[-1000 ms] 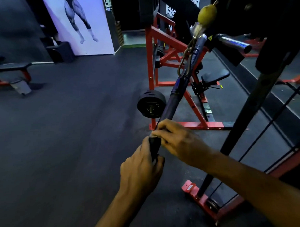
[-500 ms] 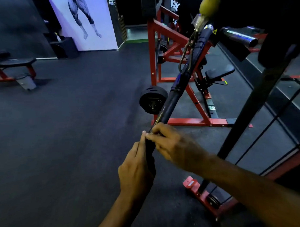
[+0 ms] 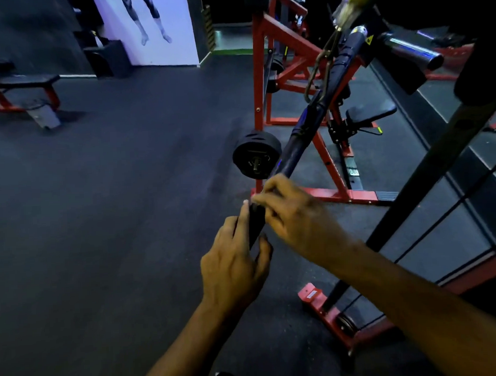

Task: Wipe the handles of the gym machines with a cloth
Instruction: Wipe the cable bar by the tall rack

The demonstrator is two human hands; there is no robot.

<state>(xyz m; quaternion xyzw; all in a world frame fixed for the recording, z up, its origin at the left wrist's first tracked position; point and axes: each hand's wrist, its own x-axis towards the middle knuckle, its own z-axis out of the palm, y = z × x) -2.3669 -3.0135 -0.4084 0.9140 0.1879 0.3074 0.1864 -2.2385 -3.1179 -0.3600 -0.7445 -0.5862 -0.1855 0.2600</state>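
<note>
Head view: long dark bar handle, tilted; left hand grips its lower end, right hand pinches just above.

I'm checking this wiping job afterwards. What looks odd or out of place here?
No cloth shows. The left hand holds the near end of the black cable bar, and the right hand pinches it just above, apparently bare-fingered, though that hand is blurred. Otherwise the bar hangs tilted from its chain, as expected; nothing looks damaged.
</note>
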